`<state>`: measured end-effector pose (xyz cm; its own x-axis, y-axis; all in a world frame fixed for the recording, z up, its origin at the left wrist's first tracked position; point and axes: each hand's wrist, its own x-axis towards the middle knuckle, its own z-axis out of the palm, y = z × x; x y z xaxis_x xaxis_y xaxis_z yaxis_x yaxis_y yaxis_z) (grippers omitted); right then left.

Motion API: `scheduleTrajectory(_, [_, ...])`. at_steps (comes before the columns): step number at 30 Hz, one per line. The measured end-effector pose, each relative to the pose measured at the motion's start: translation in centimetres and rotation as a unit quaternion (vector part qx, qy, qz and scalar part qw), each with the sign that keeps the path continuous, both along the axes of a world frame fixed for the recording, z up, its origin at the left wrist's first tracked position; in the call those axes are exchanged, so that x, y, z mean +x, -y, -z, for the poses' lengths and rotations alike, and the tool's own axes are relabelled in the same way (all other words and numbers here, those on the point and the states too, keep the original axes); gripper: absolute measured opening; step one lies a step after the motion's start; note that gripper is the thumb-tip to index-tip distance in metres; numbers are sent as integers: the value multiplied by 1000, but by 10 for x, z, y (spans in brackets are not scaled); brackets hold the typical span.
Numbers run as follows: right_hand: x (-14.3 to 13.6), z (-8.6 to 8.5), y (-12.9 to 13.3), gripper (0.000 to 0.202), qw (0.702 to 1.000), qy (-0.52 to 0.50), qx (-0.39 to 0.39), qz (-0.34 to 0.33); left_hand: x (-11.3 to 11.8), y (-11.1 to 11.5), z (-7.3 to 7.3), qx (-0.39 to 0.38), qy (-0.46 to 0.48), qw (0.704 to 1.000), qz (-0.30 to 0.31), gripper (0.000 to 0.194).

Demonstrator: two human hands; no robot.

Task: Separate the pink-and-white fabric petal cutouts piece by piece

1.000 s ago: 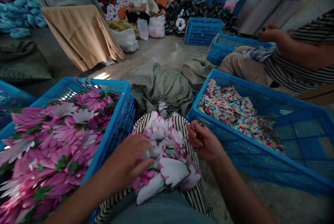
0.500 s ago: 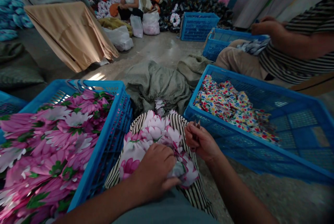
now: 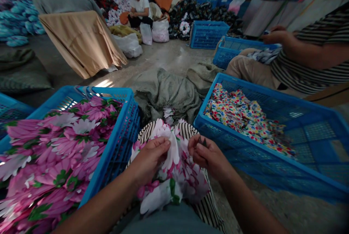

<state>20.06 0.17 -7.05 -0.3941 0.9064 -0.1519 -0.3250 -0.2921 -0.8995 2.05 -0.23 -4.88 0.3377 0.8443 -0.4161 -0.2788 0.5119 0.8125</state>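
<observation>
A pink-and-white fabric petal piece (image 3: 172, 153) is pinched between the thumb and fingers of my left hand (image 3: 152, 155), above my lap. My right hand (image 3: 208, 157) is closed around small dark thread snips (image 3: 202, 141), whose pointed tips poke out above the fingers; their handles are hidden. Right beside the petal piece, the right hand stays slightly apart from it. Beneath both hands lies a heap of petal fabric (image 3: 192, 183), partly with green leaf parts, on a black-and-white striped cloth (image 3: 208, 212) over my legs.
To the left stands a blue crate (image 3: 127, 117) filled with pink fabric flowers (image 3: 65, 146). On the right, another blue crate (image 3: 272, 154) holds colourful printed fabric (image 3: 242, 114). Grey-green sacks (image 3: 174, 90) lie ahead. A person in a striped shirt (image 3: 321, 52) sits at right.
My left hand has risen from lying on the heap and now pinches a petal piece. The heap has been lifted and rearranged. My right hand keeps the snips, almost in place.
</observation>
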Motion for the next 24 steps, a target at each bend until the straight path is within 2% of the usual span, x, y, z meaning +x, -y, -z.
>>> scheduleTrajectory(3, [-13, -6, 1, 25, 998, 56, 37, -16, 7, -1, 5, -12, 43, 999, -13, 19])
scheduleTrajectory(7, [-26, -11, -2, 19, 991, 121, 50, 35, 11, 1, 12, -8, 16, 999, -32, 23])
scheduleTrajectory(9, [-28, -12, -3, 17, 991, 124, 39, 43, 11, 1, 10, -20, 41, 998, -46, 24])
scheduleTrajectory(11, [-27, -12, -3, 13, 990, 114, 60, 51, 10, 0, 5, -50, 88, 993, -59, 23])
scheduleTrajectory(13, [-26, -12, -3, 8, 984, 109, 123, 67, 8, -1, 1, -76, 128, 988, -45, 20])
scheduleTrajectory(15, [-26, -10, -3, 3, 972, 119, 185, 83, 7, -1, -2, -79, 154, 985, 1, 19])
scheduleTrajectory(17, [-27, -9, -4, 2, 965, 132, 204, 98, 7, -1, -3, -71, 161, 983, 49, 25])
scheduleTrajectory(18, [-28, -7, -4, 4, 968, 133, 186, 105, 7, -1, -2, -69, 159, 983, 58, 28])
scheduleTrajectory(20, [-28, -4, -4, 9, 981, 103, 112, 120, 8, -2, 1, -63, 141, 987, 35, 28])
scheduleTrajectory(22, [-29, -2, -2, 18, 992, 45, 33, 115, 8, -3, 3, -41, 110, 993, -30, 22])
scheduleTrajectory(24, [-29, 0, 0, 25, 995, 8, 6, 97, 7, -4, 4, -9, 82, 993, -91, 21])
